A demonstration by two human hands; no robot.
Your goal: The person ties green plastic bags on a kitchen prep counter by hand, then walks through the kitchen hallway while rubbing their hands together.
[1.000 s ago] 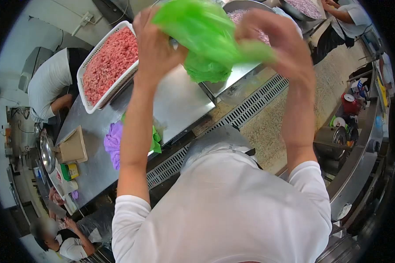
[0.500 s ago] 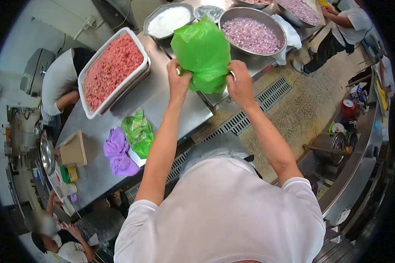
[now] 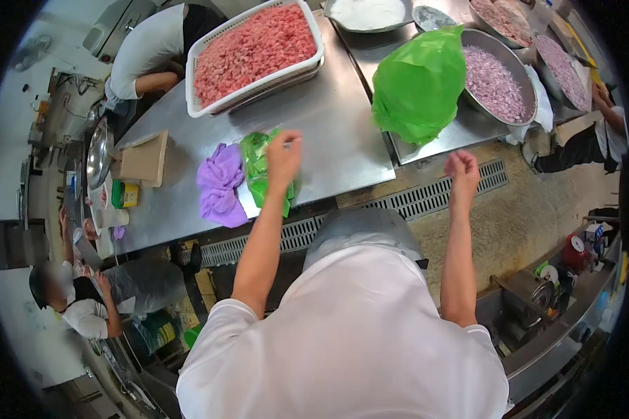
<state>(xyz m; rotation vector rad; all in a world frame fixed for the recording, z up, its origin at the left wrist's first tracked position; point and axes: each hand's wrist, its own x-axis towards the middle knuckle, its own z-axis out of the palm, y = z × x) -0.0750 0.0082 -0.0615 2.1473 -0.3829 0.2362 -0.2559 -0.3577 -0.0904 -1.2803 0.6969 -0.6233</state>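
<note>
A puffed-out green plastic bag sits on the steel table beside a bowl of chopped purple onion, with neither hand touching it. My left hand is over the folded green plastic bags, its fingers loosely bent with a gap and no object visible in them. Whether it touches these bags is hard to tell. Below and right of the puffed bag, my right hand hangs in the air, fingers half curled and holding nothing visible. A crumpled purple cloth lies left of the folded bags.
A white basket of minced red meat stands at the table's back. Behind the puffed bag is a pan of white powder. A cardboard box is at the left. Co-workers stand around, and a floor drain grate runs alongside.
Both hands have let go of the puffed green bag, which now rests on the table. My left hand has moved left to the folded bags. The view has turned left.
</note>
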